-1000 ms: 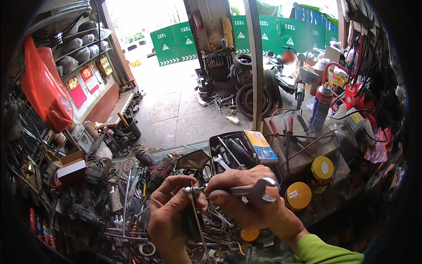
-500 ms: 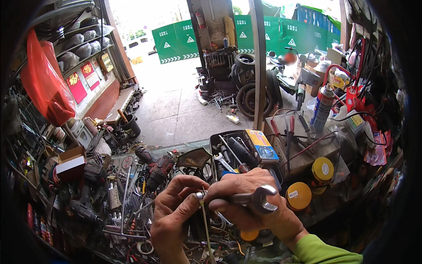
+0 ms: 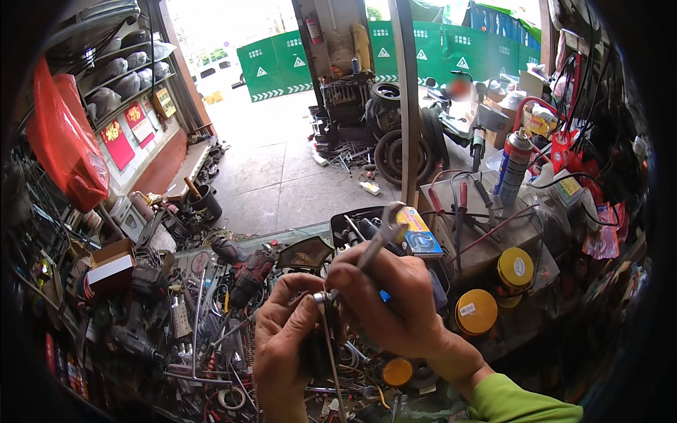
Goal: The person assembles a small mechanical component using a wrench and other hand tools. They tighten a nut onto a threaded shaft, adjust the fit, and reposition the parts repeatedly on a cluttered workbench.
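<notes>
My left hand [image 3: 281, 345] pinches a small shiny metal fitting [image 3: 322, 298] between thumb and fingers. A thin pale cable or rod [image 3: 334, 366] runs down from beside the fitting toward the lower edge. In my right hand [image 3: 398, 303] is an open-ended wrench [image 3: 381, 241], gripped by the shank with its jaw tilted up and to the right. The fingertips of my right hand come close to the fitting; whether they touch it I cannot tell. Both hands are held above the cluttered bench.
Loose tools cover the bench, with a red-black cordless drill [image 3: 252, 273] on the left. Behind my right hand sit a black tool case and a blue-yellow box [image 3: 421, 236]. Yellow-lidded jars [image 3: 476, 313] and a spray can [image 3: 513, 166] stand at right. A post [image 3: 407, 106] rises beyond.
The wrench has swung from pointing right to pointing up and away as my right hand turned. My left hand keeps its pinch on the fitting. The whole view has shifted slightly.
</notes>
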`<state>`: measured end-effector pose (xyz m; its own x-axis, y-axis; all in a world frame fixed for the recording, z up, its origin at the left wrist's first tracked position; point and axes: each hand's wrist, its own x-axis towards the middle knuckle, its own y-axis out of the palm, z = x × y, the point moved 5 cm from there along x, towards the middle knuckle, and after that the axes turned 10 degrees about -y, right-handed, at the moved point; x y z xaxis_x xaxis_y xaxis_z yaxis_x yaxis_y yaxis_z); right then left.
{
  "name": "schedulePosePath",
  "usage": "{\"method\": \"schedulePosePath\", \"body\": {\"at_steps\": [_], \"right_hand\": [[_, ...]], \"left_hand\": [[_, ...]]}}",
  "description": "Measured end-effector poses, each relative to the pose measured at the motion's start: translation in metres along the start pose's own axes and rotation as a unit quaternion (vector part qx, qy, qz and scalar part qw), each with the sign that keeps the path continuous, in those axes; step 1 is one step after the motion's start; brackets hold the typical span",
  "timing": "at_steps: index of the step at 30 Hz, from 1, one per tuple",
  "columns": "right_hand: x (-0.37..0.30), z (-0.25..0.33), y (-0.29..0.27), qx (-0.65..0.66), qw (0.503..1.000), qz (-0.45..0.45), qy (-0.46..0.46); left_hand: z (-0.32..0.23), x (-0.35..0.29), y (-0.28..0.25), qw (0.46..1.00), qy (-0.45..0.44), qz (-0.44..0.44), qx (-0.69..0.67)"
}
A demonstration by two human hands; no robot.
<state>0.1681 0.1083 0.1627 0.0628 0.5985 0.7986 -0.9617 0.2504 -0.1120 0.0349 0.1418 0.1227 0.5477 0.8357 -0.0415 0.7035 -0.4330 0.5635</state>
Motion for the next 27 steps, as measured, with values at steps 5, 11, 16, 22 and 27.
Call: {"method": "schedulePosePath", "body": {"at_steps": [5,11,16,22,27], "right_hand": [[-0.004,-0.024,0.006,0.003,0.998,-0.022,0.066],[-0.003,-0.022,0.006,-0.050,0.998,-0.026,0.032],[0.002,-0.010,0.002,-0.009,0.998,0.001,-0.063],[-0.001,-0.014,0.006,-0.057,0.998,0.021,-0.034],[0.001,-0.005,0.008,-0.104,0.988,-0.003,-0.117]], "left_hand": [[0.005,0.007,-0.005,0.996,0.005,-0.089,-0.015],[0.004,0.005,-0.011,0.983,0.107,-0.125,0.083],[0.002,0.001,-0.007,0.997,0.045,-0.044,-0.035],[0.002,0.001,0.000,0.986,0.114,-0.119,0.001],[0.010,-0.008,0.003,0.917,0.260,-0.221,0.204]]}}
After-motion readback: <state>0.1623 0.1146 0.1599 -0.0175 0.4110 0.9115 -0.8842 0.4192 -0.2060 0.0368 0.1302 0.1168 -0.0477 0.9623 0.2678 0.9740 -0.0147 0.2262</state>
